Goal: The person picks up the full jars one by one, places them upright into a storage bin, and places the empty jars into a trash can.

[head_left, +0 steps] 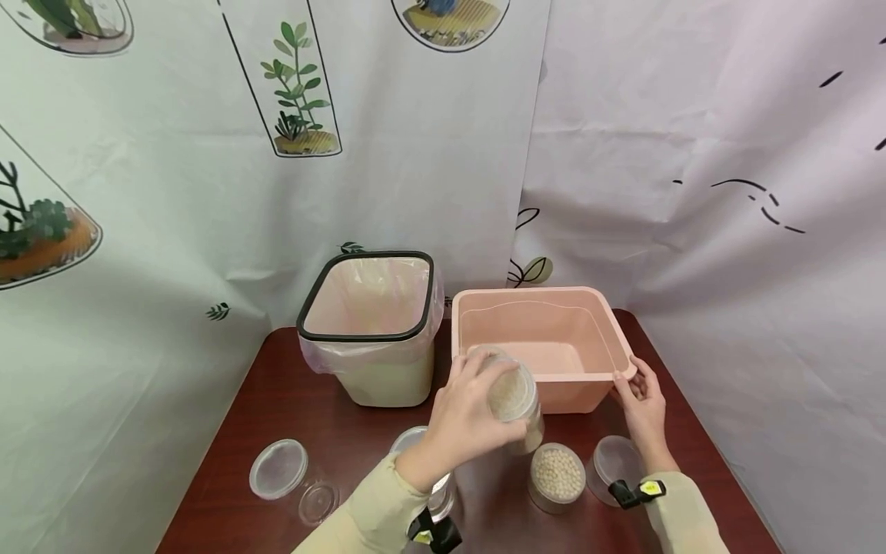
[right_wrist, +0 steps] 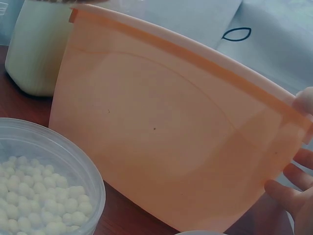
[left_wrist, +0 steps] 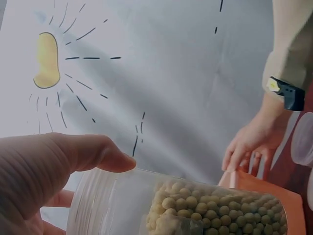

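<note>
A clear jar [head_left: 531, 422] is gripped by my left hand [head_left: 462, 419], above the table in front of the pink basin [head_left: 571, 395]. In the left wrist view the jar [left_wrist: 129, 205] lies tilted, with beige balls [left_wrist: 220, 210] showing through its side; whether a lid covers it I cannot tell. My right hand [head_left: 645, 412] holds the basin's near right corner, thumb and fingers at the rim. In the right wrist view, those fingers [right_wrist: 288, 196] lie against the basin's side. Near that hand stand a tub of pale balls [head_left: 557, 473] and another clear tub [head_left: 614, 462].
A pale bin [head_left: 388, 381] with a black rim and a plastic liner stands left of the basin. At the front left lie a clear lid [head_left: 278, 469] and a small clear round piece [head_left: 318, 504]. My left forearm partly hides another clear container [head_left: 443, 498]. Printed cloth hangs behind.
</note>
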The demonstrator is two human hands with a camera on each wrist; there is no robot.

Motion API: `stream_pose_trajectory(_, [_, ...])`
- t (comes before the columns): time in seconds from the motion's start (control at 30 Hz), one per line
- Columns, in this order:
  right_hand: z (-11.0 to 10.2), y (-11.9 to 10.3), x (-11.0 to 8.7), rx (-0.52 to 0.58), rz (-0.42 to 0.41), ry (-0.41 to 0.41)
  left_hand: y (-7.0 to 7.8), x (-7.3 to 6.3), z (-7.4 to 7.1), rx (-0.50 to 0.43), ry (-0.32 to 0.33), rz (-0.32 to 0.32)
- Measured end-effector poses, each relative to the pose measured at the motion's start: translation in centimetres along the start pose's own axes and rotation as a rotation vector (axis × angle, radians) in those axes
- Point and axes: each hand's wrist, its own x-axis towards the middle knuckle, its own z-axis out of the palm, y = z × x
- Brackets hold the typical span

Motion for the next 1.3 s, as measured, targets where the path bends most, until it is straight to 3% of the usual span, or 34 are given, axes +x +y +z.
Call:
stream_pose_trajectory(0.23, [0.0,-0.3,0.1,-0.031,-0.018,-0.01,0.2,1.4,-1.1,-0.032,-0.008,0.012])
stream_pose_trajectory(0.5, [-0.1,-0.1,0.6,0.008,0.003,-0.011,0.1,3.1,-1.5,-0.054,0.016,0.052])
stream_pose_trajectory(0.83, [-0.1,0.1,0.2,0.001,-0.001,-0.004,-1.0,5.3,-0.6,-0.092,0.078,0.055])
stream_pose_trajectory(1.3, [-0.2,0.6,0.3,-0.038,0.005,-0.009,-2.3,7.8,1.6,-0.052,0.178,0.052])
